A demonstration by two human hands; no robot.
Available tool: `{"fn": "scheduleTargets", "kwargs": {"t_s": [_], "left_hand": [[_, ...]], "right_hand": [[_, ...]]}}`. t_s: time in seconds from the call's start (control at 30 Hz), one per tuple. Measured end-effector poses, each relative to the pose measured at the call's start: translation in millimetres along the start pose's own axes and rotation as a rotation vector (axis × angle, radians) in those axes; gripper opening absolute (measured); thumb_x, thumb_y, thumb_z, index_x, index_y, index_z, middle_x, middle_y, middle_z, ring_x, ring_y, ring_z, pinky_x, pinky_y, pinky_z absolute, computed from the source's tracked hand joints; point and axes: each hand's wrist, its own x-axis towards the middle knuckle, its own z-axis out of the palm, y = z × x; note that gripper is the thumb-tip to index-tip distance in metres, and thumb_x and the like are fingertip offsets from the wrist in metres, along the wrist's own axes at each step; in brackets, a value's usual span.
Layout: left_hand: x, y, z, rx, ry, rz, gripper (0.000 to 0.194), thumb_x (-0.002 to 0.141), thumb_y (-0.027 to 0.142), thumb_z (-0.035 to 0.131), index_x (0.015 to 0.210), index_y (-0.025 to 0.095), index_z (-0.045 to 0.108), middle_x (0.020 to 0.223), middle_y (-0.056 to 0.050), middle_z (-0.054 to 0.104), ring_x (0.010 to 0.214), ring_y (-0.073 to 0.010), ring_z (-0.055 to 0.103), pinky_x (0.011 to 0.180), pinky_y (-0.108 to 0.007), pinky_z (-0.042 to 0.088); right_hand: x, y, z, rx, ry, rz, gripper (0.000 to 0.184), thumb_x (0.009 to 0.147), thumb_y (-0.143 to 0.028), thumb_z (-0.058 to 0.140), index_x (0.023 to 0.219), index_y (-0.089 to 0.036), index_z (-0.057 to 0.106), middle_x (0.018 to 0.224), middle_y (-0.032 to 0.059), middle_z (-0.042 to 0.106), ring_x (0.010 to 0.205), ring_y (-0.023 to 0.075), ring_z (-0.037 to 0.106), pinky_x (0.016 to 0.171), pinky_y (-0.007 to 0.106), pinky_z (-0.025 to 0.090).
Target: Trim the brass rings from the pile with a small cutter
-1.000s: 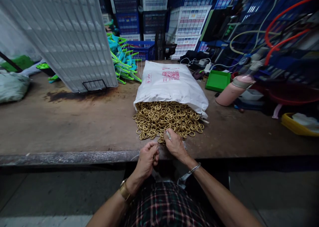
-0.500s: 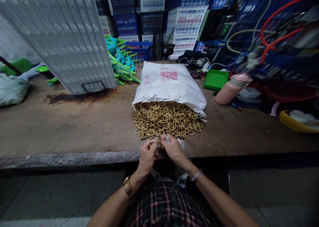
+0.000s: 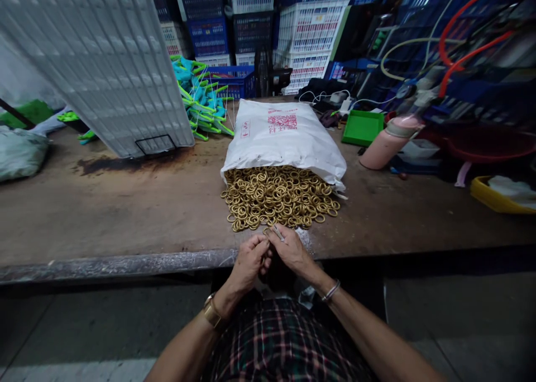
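Gold-coloured rings (image 3: 278, 197) spill in a heap from the mouth of a white sack (image 3: 288, 142) with red print, lying on the table. In front of the heap, my left hand (image 3: 250, 259) is closed with its fingers curled, and the contents of its palm are hidden. Its fingertips meet those of my right hand (image 3: 291, 252), where one gold ring (image 3: 266, 231) shows. A small, thin, pale tool (image 3: 278, 232) sticks up from my right hand, pinched in its fingers; its exact kind is too small to make out.
A tall ribbed whitish panel (image 3: 125, 69) stands at the left, beside green and blue hangers (image 3: 201, 103). To the right are a green tray (image 3: 363, 127), a pink bottle (image 3: 385, 147) and a yellow tray (image 3: 498, 199). Stacked crates (image 3: 310, 27) line the back.
My left hand has turned, so the gold rings that showed in its fingers are now hidden. Both hands stay together at the table edge. The view has shifted slightly.
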Motion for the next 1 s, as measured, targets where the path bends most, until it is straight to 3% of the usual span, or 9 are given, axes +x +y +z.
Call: {"fn": "scheduleTargets", "kwargs": {"t_s": [0.13, 0.23, 0.4, 0.8, 0.9, 1.0], "left_hand": [[-2.7, 3.7, 3.5, -0.044, 0.004, 0.045, 0.029, 0.074, 0.044, 0.056, 0.074, 0.016, 0.047, 0.061, 0.005, 0.047, 0.04, -0.0029, 0.038, 0.035, -0.014, 0.024], [-2.2, 2.4, 2.9, -0.017, 0.015, 0.067, 0.029, 0.074, 0.044, 0.056, 0.073, 0.017, 0.047, 0.058, 0.005, 0.047, 0.039, -0.0031, 0.037, 0.036, -0.015, 0.024], [1.3, -2.3, -1.9, 0.067, 0.004, 0.135, 0.028, 0.078, 0.044, 0.052, 0.073, 0.017, 0.046, 0.051, 0.007, 0.044, 0.039, -0.0043, 0.035, 0.038, -0.016, 0.026], [-0.6, -2.6, -3.1, 0.247, 0.055, 0.236, 0.031, 0.078, 0.046, 0.049, 0.069, 0.017, 0.045, 0.051, 0.006, 0.043, 0.043, -0.0062, 0.039, 0.043, -0.018, 0.029], [-6.2, -1.0, -2.7, 0.26, 0.041, 0.231, 0.031, 0.079, 0.045, 0.048, 0.067, 0.017, 0.045, 0.049, 0.006, 0.042, 0.042, -0.0059, 0.037, 0.043, -0.018, 0.028], [-21.3, 5.6, 0.9, 0.232, -0.036, 0.174, 0.031, 0.081, 0.044, 0.047, 0.068, 0.016, 0.046, 0.049, 0.006, 0.043, 0.042, -0.0052, 0.036, 0.043, -0.018, 0.027]], "right_hand": [[2.7, 4.2, -3.8, 0.022, 0.039, 0.042, 0.028, 0.081, -0.04, 0.038, 0.063, -0.019, 0.045, 0.057, -0.0033, 0.045, 0.055, 0.0105, 0.041, 0.053, 0.022, 0.031], [1.2, 9.1, -9.0, -0.178, 0.064, -0.009, 0.025, 0.081, -0.034, 0.037, 0.062, -0.019, 0.043, 0.054, -0.0035, 0.042, 0.052, 0.0104, 0.038, 0.052, 0.022, 0.027], [-8.9, 13.0, -10.4, -0.49, -0.126, -0.186, 0.012, 0.076, -0.016, 0.039, 0.074, -0.019, 0.05, 0.062, -0.0003, 0.053, 0.057, 0.0121, 0.044, 0.054, 0.023, 0.025], [-11.3, 5.5, -6.4, -0.742, -0.255, -0.101, 0.024, 0.072, -0.011, 0.039, 0.089, -0.018, 0.054, 0.074, 0.0041, 0.062, 0.066, 0.0156, 0.053, 0.056, 0.026, 0.024], [-11.8, 5.4, -9.2, -0.787, -0.292, -0.088, 0.023, 0.072, -0.012, 0.041, 0.091, -0.018, 0.053, 0.073, 0.0045, 0.063, 0.064, 0.0156, 0.054, 0.055, 0.026, 0.022], [-11.5, 7.1, -14.9, -0.833, -0.244, -0.041, 0.022, 0.074, -0.014, 0.042, 0.093, -0.018, 0.054, 0.073, 0.0048, 0.063, 0.063, 0.0156, 0.054, 0.054, 0.026, 0.021]]}}
